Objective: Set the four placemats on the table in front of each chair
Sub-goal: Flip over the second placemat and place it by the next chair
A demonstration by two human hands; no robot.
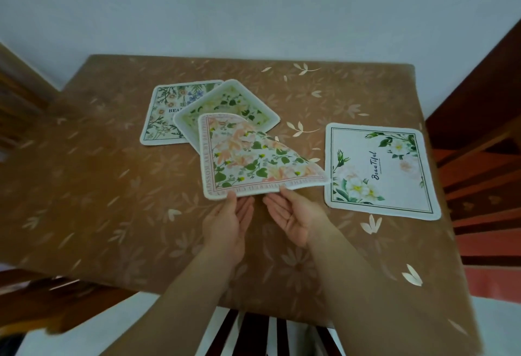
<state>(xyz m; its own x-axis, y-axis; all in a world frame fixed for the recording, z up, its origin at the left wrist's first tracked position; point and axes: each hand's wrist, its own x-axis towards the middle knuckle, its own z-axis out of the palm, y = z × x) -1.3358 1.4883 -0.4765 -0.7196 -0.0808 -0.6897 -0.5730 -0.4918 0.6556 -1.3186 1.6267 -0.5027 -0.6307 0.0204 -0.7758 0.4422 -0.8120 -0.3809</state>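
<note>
Four floral placemats are on the brown table. A pink-bordered peach-flower placemat is lifted off the table, its far right corner folded under. My left hand and my right hand pinch its near edge from below, palms up. Beneath it lies a green-leaf placemat, turned diagonally. That one overlaps a placemat with blue and white flowers at the back left. A white placemat printed "Beautiful" lies flat on the right side, near a chair.
The table carries a brown leaf-patterned cloth. A red-brown wooden chair stands at the right edge. Another wooden chair is at the far left, and dark chair slats show below the near edge. A pale wall is behind.
</note>
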